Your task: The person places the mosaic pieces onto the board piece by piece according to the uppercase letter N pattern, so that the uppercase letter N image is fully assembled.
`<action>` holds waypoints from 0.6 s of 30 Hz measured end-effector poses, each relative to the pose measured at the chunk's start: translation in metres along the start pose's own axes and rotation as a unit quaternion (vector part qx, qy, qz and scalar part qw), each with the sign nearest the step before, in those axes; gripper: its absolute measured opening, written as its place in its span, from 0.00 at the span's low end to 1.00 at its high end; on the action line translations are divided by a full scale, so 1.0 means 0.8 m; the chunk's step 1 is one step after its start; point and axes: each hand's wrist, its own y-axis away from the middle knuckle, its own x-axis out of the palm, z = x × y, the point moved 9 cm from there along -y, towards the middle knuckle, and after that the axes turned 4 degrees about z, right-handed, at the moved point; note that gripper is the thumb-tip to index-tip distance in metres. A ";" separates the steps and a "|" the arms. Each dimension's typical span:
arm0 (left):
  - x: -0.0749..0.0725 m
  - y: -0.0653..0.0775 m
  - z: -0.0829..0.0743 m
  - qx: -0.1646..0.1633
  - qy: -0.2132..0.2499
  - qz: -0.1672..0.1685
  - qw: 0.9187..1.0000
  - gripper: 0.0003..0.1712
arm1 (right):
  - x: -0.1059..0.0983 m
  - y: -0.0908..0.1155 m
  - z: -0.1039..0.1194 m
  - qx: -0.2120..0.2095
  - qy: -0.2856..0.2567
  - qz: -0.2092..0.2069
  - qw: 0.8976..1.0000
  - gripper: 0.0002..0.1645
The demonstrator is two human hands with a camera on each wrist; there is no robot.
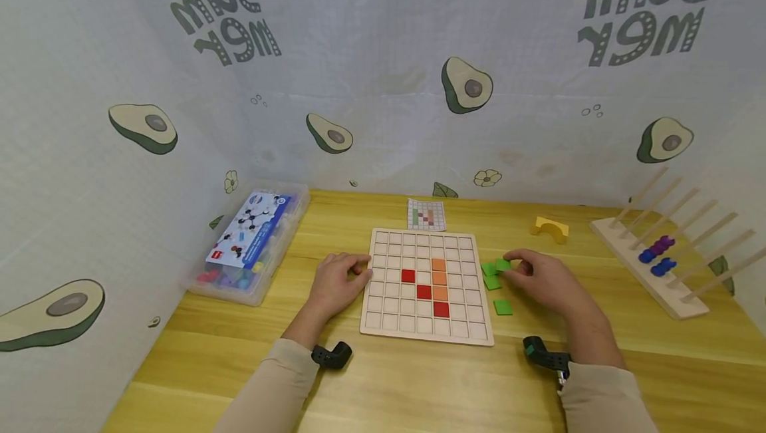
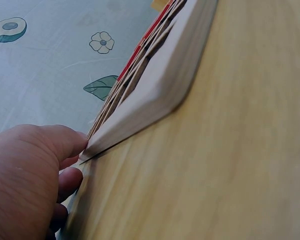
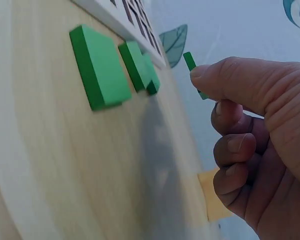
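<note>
A pale wooden grid board (image 1: 461,316) lies on the table with red tiles (image 1: 407,276) in a diagonal and orange tiles (image 1: 439,278) in a column. My left hand (image 1: 336,281) rests at the board's left edge, thumb and index fingertips against its side. Between thumb and index finger, my right hand (image 1: 541,278) pinches a green tile (image 3: 189,61), raised above the table in the right wrist view. Loose green tiles lie beside the board's right edge, two close together (image 1: 492,283) and one nearer me (image 1: 503,307).
Behind the board lies a small printed card (image 1: 413,223) with a coloured grid pattern. A clear plastic box (image 1: 254,240) sits at the left. At the right are a yellow arch block (image 1: 550,227) and a wooden peg rack (image 1: 652,273) with blue and purple beads. Printed curtains border the table.
</note>
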 end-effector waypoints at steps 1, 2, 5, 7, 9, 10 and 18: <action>0.000 0.000 0.000 0.000 0.000 0.001 1.000 0.16 | 0.001 -0.001 0.004 -0.005 -0.001 0.001 1.000 0.23; 0.000 0.000 0.001 -0.001 0.000 0.001 1.000 0.16 | 0.001 -0.002 0.008 -0.009 -0.002 0.003 1.000 0.22; 0.000 0.000 0.001 -0.001 -0.001 0.002 1.000 0.16 | 0.006 -0.005 0.021 -0.020 -0.007 0.013 1.000 0.22; 0.000 0.000 0.001 -0.003 0.000 0.002 1.000 0.16 | 0.011 -0.006 0.031 -0.029 -0.012 0.021 0.999 0.21; 0.000 0.000 0.001 -0.004 -0.001 0.002 1.000 0.16 | 0.016 -0.008 0.041 -0.038 -0.016 0.029 0.999 0.20; 0.000 0.000 0.001 -0.005 -0.002 0.003 1.000 0.16 | 0.020 -0.009 0.046 -0.039 -0.019 0.033 0.998 0.20; 0.000 0.000 0.000 -0.005 -0.004 0.002 1.000 0.16 | 0.039 -0.015 0.079 -0.062 -0.026 0.042 0.997 0.19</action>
